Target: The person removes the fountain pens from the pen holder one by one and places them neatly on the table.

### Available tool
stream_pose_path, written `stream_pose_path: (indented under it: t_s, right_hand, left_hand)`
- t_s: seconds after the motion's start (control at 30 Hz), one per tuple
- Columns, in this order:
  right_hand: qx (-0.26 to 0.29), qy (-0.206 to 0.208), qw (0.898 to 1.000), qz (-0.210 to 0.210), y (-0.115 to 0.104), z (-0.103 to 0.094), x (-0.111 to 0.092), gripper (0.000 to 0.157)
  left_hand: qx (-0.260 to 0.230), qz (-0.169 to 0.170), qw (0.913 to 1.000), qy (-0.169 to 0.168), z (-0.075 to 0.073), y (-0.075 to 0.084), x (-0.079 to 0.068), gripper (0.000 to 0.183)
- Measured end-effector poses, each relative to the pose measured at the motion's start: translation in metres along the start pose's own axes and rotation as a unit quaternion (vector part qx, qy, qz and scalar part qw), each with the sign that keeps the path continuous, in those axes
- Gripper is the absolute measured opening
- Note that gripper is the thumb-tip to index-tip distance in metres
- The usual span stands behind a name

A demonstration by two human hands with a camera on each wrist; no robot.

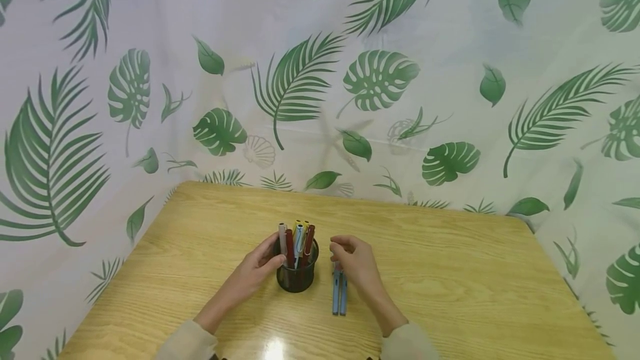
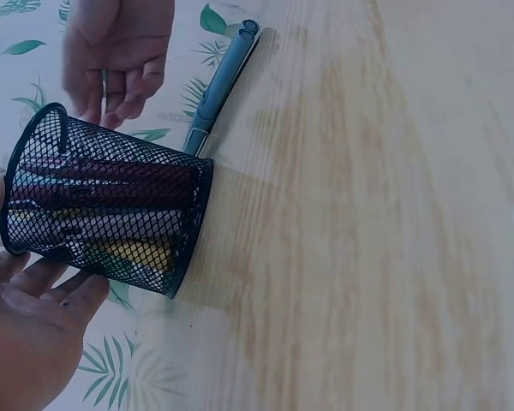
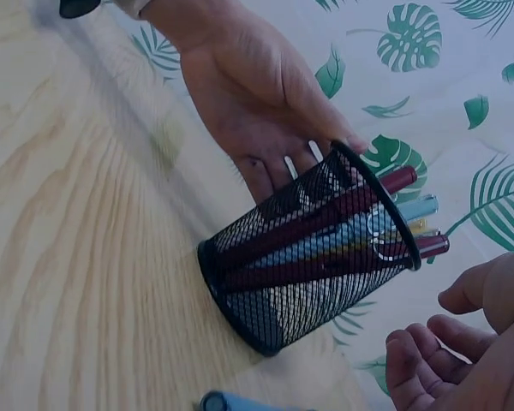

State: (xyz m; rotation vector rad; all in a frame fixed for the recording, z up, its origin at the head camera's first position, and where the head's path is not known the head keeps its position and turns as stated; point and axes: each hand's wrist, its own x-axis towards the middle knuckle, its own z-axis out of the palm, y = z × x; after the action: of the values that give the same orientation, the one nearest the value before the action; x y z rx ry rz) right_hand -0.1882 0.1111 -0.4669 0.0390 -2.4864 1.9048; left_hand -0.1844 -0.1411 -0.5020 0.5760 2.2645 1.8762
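A black mesh pen holder (image 1: 295,279) stands upright on the table, holding several pens: dark red (image 1: 290,249), light blue, yellow and a pale one. My left hand (image 1: 255,271) grips its left side, the thumb near the rim and the fingers round the far side, as the left wrist view (image 2: 34,330) also shows. Right of the holder, two blue pens (image 1: 339,296) lie side by side on the tabletop. Above their far ends hovers my right hand (image 1: 357,263), fingers loosely bent. In the right wrist view nothing shows between that hand's fingers (image 3: 424,364).
The wooden table (image 1: 450,271) reaches back to a white cloth (image 1: 310,176) printed with green leaves, which hangs behind it and along both sides. A bright light reflection shows on the wood near the front edge.
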Motion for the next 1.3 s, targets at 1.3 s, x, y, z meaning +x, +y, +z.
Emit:
stream_pose_path:
  t_s: [1.3]
  right_hand:
    - [0.01, -0.006, 0.999, -0.05, -0.005, 0.036, 0.017, 0.024]
  left_hand:
    - [-0.007, -0.004, 1.0, 0.0, 0.0, 0.002, 0.0, 0.066]
